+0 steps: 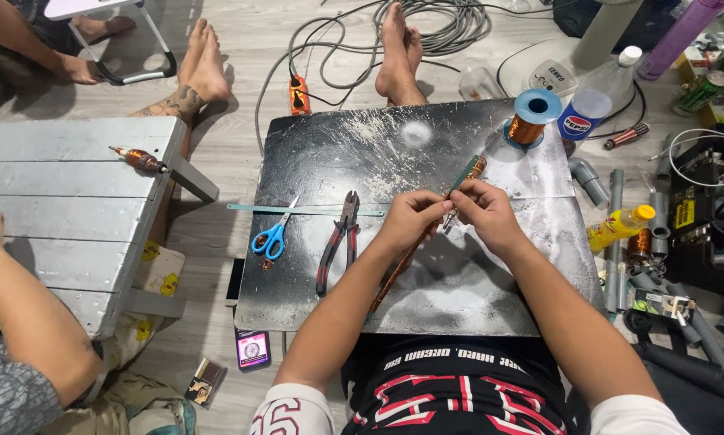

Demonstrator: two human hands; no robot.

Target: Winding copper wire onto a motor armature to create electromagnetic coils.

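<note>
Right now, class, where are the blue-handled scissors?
In the head view, the blue-handled scissors lie on the left part of the dark board, just left of the pliers and below the long ruler.

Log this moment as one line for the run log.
left hand: grips copper-wound rod | right hand: pinches its upper end | pliers, scissors: lie on black board

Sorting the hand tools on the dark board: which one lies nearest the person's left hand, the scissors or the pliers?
The pliers, with red and black handles, lie just beside the left hand. The blue-handled scissors lie farther out, beyond the pliers.
</note>
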